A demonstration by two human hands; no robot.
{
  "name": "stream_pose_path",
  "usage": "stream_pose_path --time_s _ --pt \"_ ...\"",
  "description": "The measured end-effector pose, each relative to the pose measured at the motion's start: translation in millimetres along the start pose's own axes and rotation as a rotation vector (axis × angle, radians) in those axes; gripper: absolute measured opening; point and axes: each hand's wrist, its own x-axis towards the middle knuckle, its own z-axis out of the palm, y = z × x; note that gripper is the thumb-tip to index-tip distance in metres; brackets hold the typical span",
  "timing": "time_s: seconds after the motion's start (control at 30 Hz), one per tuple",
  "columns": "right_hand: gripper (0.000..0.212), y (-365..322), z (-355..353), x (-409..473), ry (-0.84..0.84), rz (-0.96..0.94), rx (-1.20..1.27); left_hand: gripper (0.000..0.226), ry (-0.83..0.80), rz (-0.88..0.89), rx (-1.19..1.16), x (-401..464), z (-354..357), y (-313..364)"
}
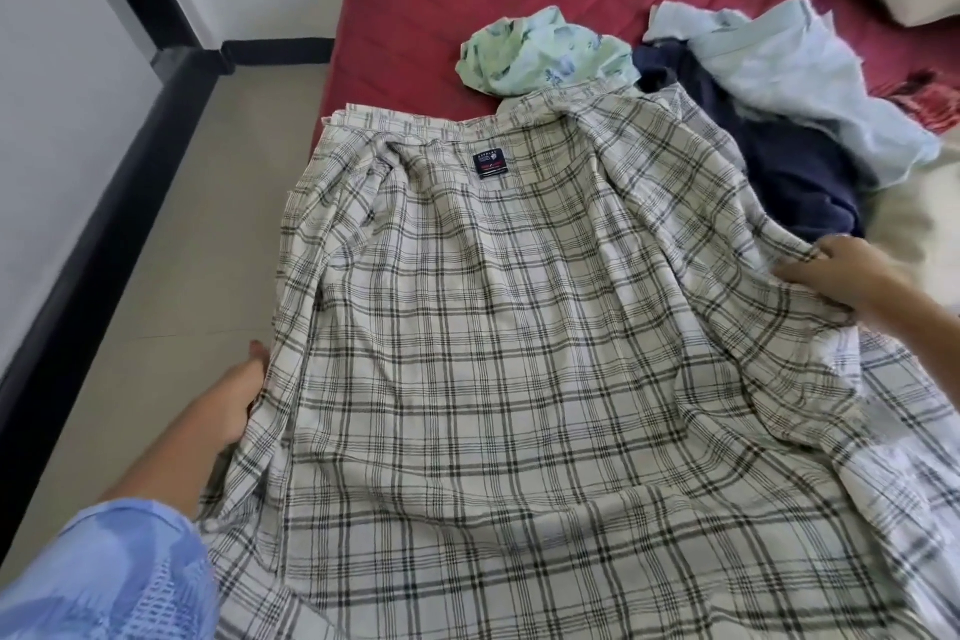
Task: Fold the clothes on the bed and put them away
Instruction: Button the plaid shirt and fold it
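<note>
Both my hands hold the plaid shirt (493, 353) spread on the bed (415, 16).
My left hand (241, 400) grips its left edge, my right hand (826, 276) pinches its right side; mint garment (545, 49), navy garment (779, 166) and pale blue garment (789, 68) crowd the collar.

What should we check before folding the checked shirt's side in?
1. Checked shirt spread open, label up: ok.
2. Left hand holds the left edge: ok.
3. Right hand pinches the right side: ok.
4. Fabric smooth: not ok, bunched by the right hand.
5. Room on the red bed: not ok, the navy garment and green garment touch the shirt.
6. Sleeves flat: cannot tell.
</note>
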Motion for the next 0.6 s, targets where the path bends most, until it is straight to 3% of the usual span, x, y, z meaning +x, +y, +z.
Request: stream_pose_path --time_s 0.1,0.2,0.27,0.37,0.43,0.53,0.6 --pt "0.046 -11 1 -9 0.003 0.011 0.149 0.068 -0.01 0.017 -0.097 -4 2 1" --pt "0.037 -22 2 -18 0.004 0.096 0.448 0.042 0.011 0.027 -0.171 -4 1 6" --pt "0.031 -26 2 -21 -0.038 0.124 0.474 0.035 0.14 0.138 0.017 -11 1 8" --pt "0.021 -32 0 -26 -0.013 0.145 0.52 0.037 0.468 0.346 0.569 -19 -9 11" --pt "0.022 -37 -6 -32 0.046 0.185 0.59 0.037 0.591 0.459 0.698 -31 -17 19" --pt "0.025 -35 -13 -33 0.156 0.309 0.836 0.035 0.773 0.53 0.623 -54 -30 40" --pt "0.013 -32 -18 -37 0.281 0.283 0.913 0.03 0.759 0.524 0.454 -69 -41 59"
